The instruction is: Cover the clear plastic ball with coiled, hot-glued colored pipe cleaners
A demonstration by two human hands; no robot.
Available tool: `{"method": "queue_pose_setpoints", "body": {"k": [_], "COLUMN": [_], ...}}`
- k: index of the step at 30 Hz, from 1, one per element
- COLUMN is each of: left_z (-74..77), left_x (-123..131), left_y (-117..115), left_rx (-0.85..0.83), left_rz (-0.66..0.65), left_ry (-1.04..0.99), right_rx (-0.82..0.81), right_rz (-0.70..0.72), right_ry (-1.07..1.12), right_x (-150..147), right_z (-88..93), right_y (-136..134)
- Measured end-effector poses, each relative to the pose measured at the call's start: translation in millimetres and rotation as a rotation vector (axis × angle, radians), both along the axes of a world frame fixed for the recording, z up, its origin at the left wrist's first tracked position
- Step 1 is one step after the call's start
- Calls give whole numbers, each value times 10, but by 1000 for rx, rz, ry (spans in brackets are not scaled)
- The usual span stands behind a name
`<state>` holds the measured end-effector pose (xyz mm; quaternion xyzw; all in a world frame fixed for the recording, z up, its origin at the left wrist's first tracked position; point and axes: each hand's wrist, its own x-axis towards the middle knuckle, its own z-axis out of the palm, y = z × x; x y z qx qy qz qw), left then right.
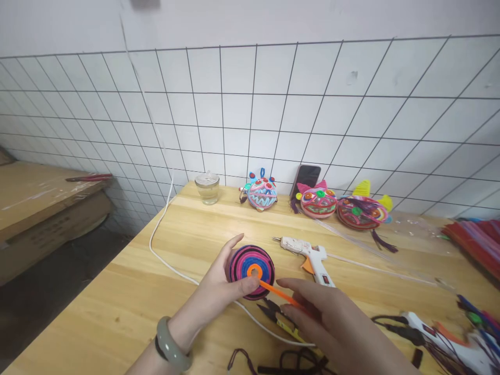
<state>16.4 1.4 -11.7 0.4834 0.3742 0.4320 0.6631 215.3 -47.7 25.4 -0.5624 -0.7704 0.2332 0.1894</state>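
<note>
fuzzy striped disc (252,272) gripped on edge by left hand (219,291) | orange strand (279,294) pinched in right hand (332,323), slanting down-right | wooden bench (128,291)

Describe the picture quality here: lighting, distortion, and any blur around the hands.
Head view: soft, even light with only faint shadows on the wooden table; wide-lens distortion bows the wire grid on the wall. The left hand holding the striped disc is fairly sharp; the right hand pinching the orange pipe cleaner looks slightly soft, as does the clutter at the right edge.
</note>
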Motion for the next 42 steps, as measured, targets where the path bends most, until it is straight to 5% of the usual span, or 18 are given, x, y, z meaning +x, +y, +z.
{"method": "queue_pose_setpoints", "body": {"k": [13,36,42], "left_z": [-45,-37,-74], "left_x": [14,40,65], "left_y": [12,-41,-23], "left_rx": [-46,-89,45], "left_rz": [-72,-118,-128], "left_ry": [-108,-33,-40], "right_rx": [11,156,234], "right_rz": [62,182,189], "right_ry": [103,-75,-143], "right_x": [-78,-82,-61], "right_z": [57,-50,-45], "right_y": [-63,-23,-46]}}
